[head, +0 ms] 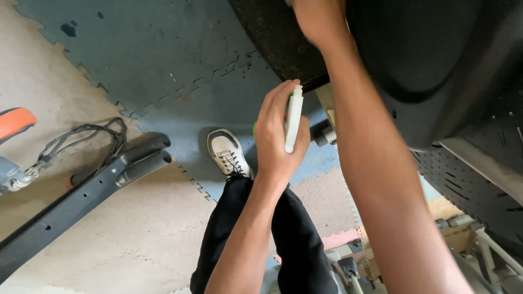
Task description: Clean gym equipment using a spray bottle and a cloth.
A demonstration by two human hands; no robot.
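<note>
Above the blue interlocking foam floor mat (180, 60), the left hand (275, 130) is clamping a slim white plastic tool (293, 121) near the black machine's edge (289, 60), best kept upright, while the right hand's (313, 16) grip is cropped, so I cannot tell.

The right hand (318, 22) is cut off by the top edge, so its fingers cannot be seen. The lower part of the white tool (293, 122) is hidden inside the left hand (275, 136), and its green part is mostly covered. The orange handle (15, 122) is cut by the left edge. The shoe (226, 152) is partly hidden by the black trouser leg (229, 234).
</note>
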